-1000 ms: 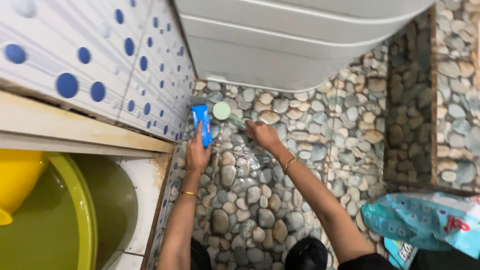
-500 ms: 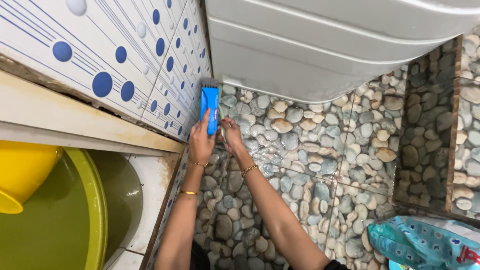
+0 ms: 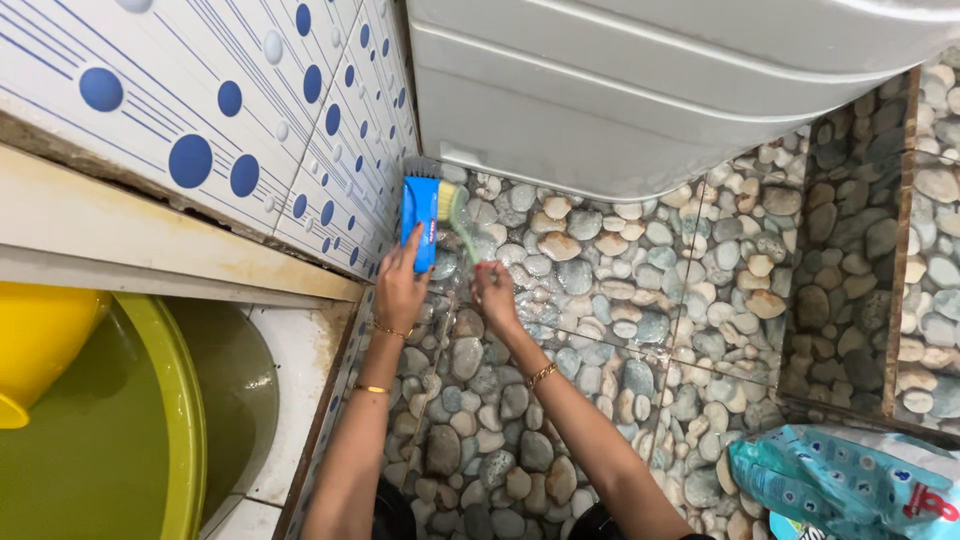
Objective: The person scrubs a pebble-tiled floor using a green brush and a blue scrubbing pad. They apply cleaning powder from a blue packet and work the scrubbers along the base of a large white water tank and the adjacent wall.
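Note:
My left hand point(image 3: 401, 287) grips a blue scrubbing brush point(image 3: 419, 218) held upright against the foot of the blue-dotted tiled wall point(image 3: 230, 130). My right hand point(image 3: 494, 296) holds a small pale green brush with yellow bristles point(image 3: 457, 218) by its handle. That brush's head lies against the side of the blue brush. Both hands hover just above the pebble-patterned floor point(image 3: 600, 320), below a large white curved tub or appliance point(image 3: 650, 90). Gold bangles circle both wrists.
A green basin point(image 3: 175, 420) with murky water and a yellow dipper point(image 3: 40, 340) sits at the lower left behind a tiled ledge point(image 3: 150, 250). A turquoise plastic packet point(image 3: 850, 485) lies at the lower right. A raised pebble-tiled step point(image 3: 850, 260) runs along the right.
My right hand moved left from the open floor and brought the green brush against the blue brush. The left hand kept hold of the blue brush near the wall.

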